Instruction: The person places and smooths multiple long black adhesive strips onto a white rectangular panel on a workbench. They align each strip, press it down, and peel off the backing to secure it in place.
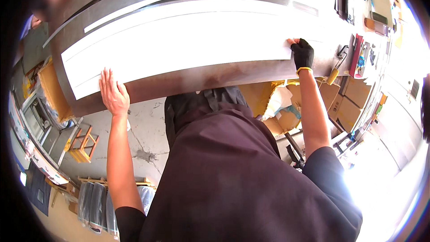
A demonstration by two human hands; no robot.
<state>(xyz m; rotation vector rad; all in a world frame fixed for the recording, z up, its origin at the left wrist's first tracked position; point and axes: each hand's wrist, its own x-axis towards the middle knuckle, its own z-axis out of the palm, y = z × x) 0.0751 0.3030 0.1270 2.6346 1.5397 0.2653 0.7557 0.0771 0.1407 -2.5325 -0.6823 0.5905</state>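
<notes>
A long white sheet lies across the dark worktable in front of me, its surface washed out by glare. My bare left hand rests flat on the sheet's near edge by its left end, fingers stretched out. At the near right corner, my right hand wears a black fingerless glove with a yellow cuff. Its fingers are closed together at the sheet's edge, seeming to pinch it. Thin lines run lengthwise along the white surface.
A paint-type roller with a yellow sleeve lies at the table's right end, beside a red-edged tray. Below stands an open carton with crumpled paper. An orange step stool is at left. Another person's hand shows at upper left.
</notes>
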